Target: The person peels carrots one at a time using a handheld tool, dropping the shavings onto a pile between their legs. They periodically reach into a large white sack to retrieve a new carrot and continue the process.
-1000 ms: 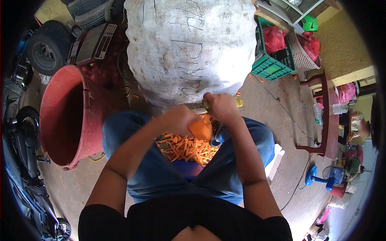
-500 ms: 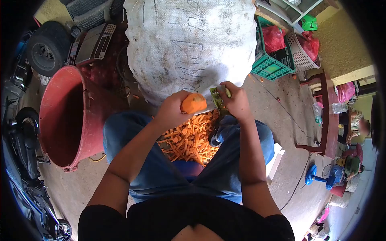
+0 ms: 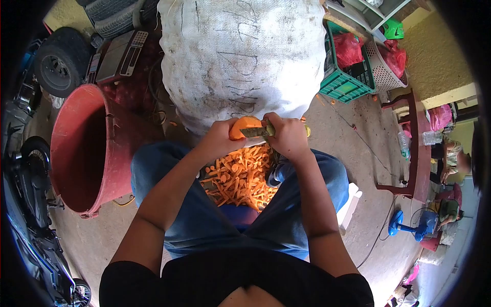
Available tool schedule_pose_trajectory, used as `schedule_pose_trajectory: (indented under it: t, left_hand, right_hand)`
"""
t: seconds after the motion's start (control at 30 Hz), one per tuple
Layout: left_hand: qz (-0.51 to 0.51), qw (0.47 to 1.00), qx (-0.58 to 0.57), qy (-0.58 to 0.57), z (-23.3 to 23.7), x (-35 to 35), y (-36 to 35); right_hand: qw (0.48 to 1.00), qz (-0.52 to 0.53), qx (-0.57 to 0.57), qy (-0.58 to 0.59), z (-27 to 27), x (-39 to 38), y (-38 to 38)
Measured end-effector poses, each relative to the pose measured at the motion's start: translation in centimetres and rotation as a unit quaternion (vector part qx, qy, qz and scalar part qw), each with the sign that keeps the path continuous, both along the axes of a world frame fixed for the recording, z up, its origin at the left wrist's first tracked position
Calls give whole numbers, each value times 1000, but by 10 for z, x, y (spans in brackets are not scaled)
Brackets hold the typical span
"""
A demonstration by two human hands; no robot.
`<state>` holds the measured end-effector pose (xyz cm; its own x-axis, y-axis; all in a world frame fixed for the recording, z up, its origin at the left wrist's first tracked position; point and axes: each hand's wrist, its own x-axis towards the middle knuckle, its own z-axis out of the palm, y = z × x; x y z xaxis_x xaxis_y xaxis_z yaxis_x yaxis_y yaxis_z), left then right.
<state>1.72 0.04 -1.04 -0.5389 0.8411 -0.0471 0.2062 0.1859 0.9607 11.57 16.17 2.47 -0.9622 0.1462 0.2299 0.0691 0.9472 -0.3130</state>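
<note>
Nicking the left hand [image 3: 221, 137] clasped round the orange piece [image 3: 246, 123] is risked if the cutter [image 3: 254, 132] clenched in the right hand [image 3: 290, 137] slips.

**Part garage, part produce store**

I sit on a bare concrete floor [image 3: 353, 153] in what looks like a garage: a loose wheel [image 3: 55, 69], tyres [image 3: 123, 23] and a motorbike [image 3: 28, 230] stand to my left. The scale [image 3: 115, 59], bulging sack [image 3: 243, 61], green crate [image 3: 350, 88] and orange peelings [image 3: 238, 179] suggest produce work.
</note>
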Motion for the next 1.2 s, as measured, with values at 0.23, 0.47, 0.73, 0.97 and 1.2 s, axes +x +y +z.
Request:
schedule_pose_trajectory:
  t: [0.23,0.47,0.73,0.97,1.2]
  left_hand:
    - [14,995,-22,93,12,2,-3]
    - [18,990,-31,139,16,2,-5]
    - [44,969,-41,238,11,2,-3]
    - [-156,982,106,-4,34,32,-2]
    - [-52,992,100,54,23,20,-5]
  right_hand:
    - [998,20,6,-51,-1,-1,0]
    - [997,31,-52,-45,-2,-4,-2]
    - [993,-26,-77,-90,-12,-9,0]
    - [988,-68,-115,-81,-39,-18,16]
    - [980,-36,-186,-61,-14,-9,10]
